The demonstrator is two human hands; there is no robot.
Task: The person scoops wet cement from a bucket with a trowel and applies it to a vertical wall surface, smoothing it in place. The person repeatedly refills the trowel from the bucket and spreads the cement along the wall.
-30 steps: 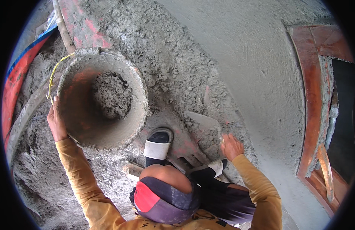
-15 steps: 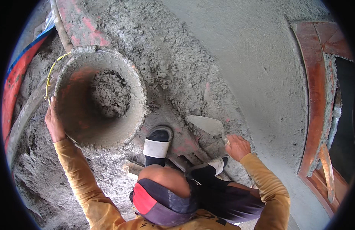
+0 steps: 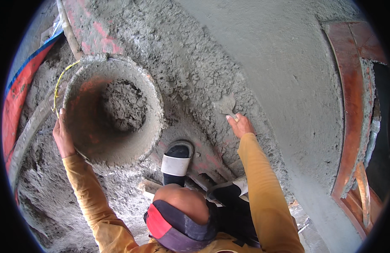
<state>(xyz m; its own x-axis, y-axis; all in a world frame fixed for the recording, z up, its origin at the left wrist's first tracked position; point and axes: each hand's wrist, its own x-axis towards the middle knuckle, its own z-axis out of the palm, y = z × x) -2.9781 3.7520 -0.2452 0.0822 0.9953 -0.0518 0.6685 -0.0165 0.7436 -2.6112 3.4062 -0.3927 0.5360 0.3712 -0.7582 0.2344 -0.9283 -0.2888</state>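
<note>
A large mortar-caked bucket [image 3: 158, 99] stands at the left, tilted so that its mouth shows, with wet mortar [image 3: 125, 103] at the bottom. My left hand [image 3: 63, 137] holds the bucket's left side near the rim, beside its yellow handle [image 3: 56, 86]. In my right hand [image 3: 241, 125] is the handle of a trowel [image 3: 225, 104]. The trowel's blade lies on a strip of rough, lumpy mortar [image 3: 190, 63], and part of the blade is hidden by mortar.
Smooth grey plaster [image 3: 287, 84] runs along the right, up to a reddish-brown wooden frame [image 3: 351, 105]. My sandalled foot [image 3: 176, 162] and bent knee [image 3: 182, 201] are between my arms. A red and blue sheet [image 3: 24, 90] and a pipe [image 3: 26, 135] lie at the far left.
My right hand has carried the trowel forward and left, from near my foot onto the rough mortar. My left hand keeps its hold on the bucket.
</note>
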